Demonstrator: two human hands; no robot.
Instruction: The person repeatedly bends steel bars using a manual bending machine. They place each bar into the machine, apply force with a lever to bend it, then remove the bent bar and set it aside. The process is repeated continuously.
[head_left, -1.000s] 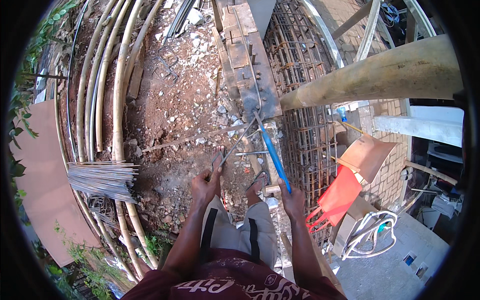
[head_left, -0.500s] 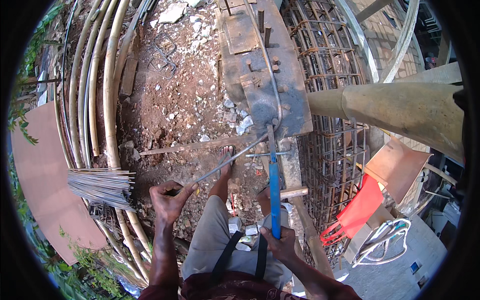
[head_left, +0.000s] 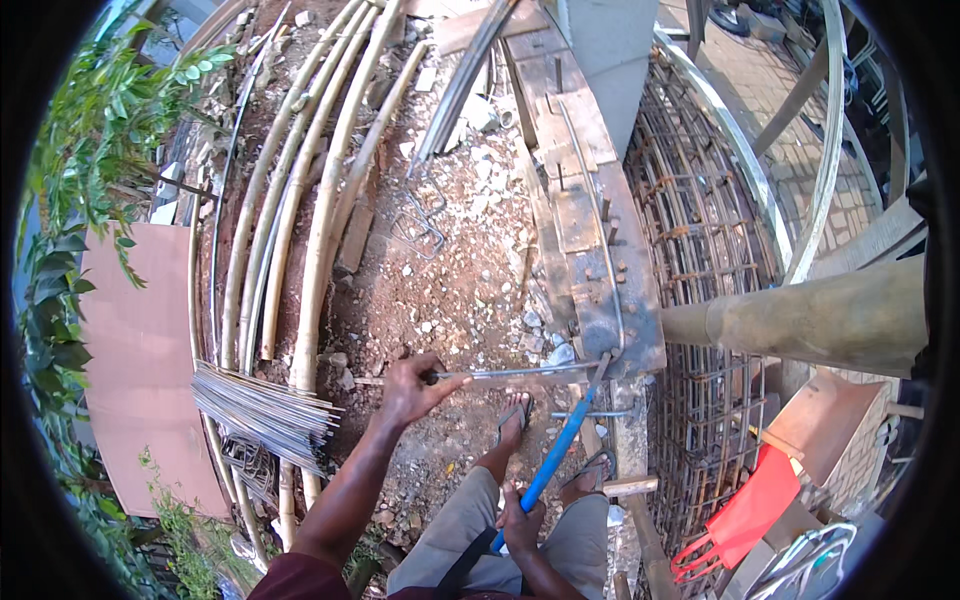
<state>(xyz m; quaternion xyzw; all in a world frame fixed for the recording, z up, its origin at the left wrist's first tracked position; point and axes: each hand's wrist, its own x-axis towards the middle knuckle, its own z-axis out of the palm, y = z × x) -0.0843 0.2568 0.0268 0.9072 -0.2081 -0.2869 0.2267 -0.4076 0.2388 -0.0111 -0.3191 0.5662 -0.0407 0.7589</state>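
A thin steel rod (head_left: 530,372) is pinched near its end by my left hand (head_left: 412,388), its fingers closed. From there the rod runs right to the corner of a worn bending bench (head_left: 640,325), where it turns sharply and continues up the bench between short steel pegs (head_left: 612,236). My right hand (head_left: 520,522) is wrapped round a blue-handled bending bar (head_left: 556,450), low in front of my legs. The bar slants up to the right, its bare metal head against the rod at the bend. A short crossbar (head_left: 590,414) lies just below the bench corner.
Bamboo poles (head_left: 335,190) and a bundle of thin rods (head_left: 262,400) lie left, beside a brown sheet (head_left: 145,370). Rebar cages (head_left: 700,240) stretch along the right under a thick post (head_left: 810,315). A red bag (head_left: 755,510) sits lower right. Rubble covers the ground.
My left hand has moved the rod's free end away from me, and the bend is now closer to a right angle. The blue handle has swung from near upright to slanting down left. The view has shifted.
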